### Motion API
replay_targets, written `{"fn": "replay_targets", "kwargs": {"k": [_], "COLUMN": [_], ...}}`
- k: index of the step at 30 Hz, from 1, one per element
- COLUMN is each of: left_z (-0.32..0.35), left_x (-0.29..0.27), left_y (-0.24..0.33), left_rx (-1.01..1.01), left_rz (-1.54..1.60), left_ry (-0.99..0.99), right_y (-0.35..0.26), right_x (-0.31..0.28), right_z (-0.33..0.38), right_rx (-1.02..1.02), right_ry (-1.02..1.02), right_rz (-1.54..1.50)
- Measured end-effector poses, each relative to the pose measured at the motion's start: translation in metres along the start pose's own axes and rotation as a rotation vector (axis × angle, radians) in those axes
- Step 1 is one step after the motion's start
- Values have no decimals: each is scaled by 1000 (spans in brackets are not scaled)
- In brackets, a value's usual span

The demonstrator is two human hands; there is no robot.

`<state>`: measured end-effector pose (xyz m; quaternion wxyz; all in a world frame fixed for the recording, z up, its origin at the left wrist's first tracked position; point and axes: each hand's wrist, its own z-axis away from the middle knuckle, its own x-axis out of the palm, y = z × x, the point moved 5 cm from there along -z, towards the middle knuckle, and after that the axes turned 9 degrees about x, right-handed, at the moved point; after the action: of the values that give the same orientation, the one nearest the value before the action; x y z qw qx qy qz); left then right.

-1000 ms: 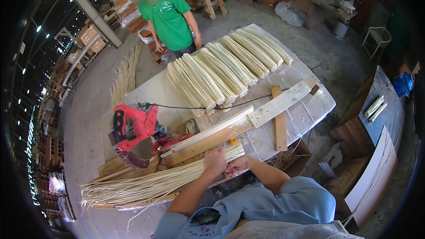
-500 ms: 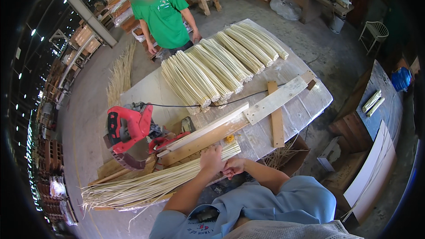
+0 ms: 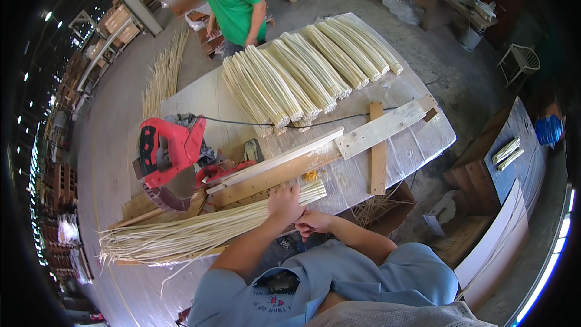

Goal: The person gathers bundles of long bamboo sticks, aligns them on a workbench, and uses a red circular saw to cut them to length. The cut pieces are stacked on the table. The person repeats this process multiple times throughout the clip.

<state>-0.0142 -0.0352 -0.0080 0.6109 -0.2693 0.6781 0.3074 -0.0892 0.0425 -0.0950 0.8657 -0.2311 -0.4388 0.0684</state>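
A long bundle of pale cane strips point(image 3: 193, 234) lies along the near edge of the workbench, its trimmed end at the right and its loose, spreading ends at the left. My left hand point(image 3: 285, 203) is closed over the bundle near the trimmed end. Just right of it and touching its wrist side, my right hand point(image 3: 312, 222) has its fingers curled at the bundle's near side; what they grip is hidden. A yellow tie-like scrap point(image 3: 311, 176) lies beside the trimmed end. Behind the bundle's middle stands a red chop saw point(image 3: 175, 148).
Several cut cane bundles point(image 3: 305, 75) lie in a row across the far workbench point(image 3: 417, 154). A wooden fence point(image 3: 284, 172) runs right from the saw, with a black cable point(image 3: 242, 123) behind. A person in green point(image 3: 239, 0) stands beyond. A box of offcuts point(image 3: 396, 215) sits right.
Both hands keep their place near the bundle's trimmed end, shifted slightly up and left in the picture. The person in green has turned and leaned toward the left. The view has tilted a little.
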Motion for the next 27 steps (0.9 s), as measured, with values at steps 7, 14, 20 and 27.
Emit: {"fn": "replay_targets", "kwargs": {"k": [7, 14, 20, 27], "left_z": [5, 3, 7, 4], "left_x": [5, 12, 21, 17], "left_y": [-3, -8, -11, -9], "left_rx": [-40, 2, -38, -40], "left_rz": [9, -57, -45, -20], "left_ry": [-8, 27, 43, -94], "right_y": [8, -36, -32, -26], "right_x": [30, 50, 62, 55], "right_z": [43, 66, 71, 69], "right_rx": [-479, -1249, -1268, -1176], "right_ry": [458, 780, 850, 968], "right_rz": [414, 843, 840, 682]}}
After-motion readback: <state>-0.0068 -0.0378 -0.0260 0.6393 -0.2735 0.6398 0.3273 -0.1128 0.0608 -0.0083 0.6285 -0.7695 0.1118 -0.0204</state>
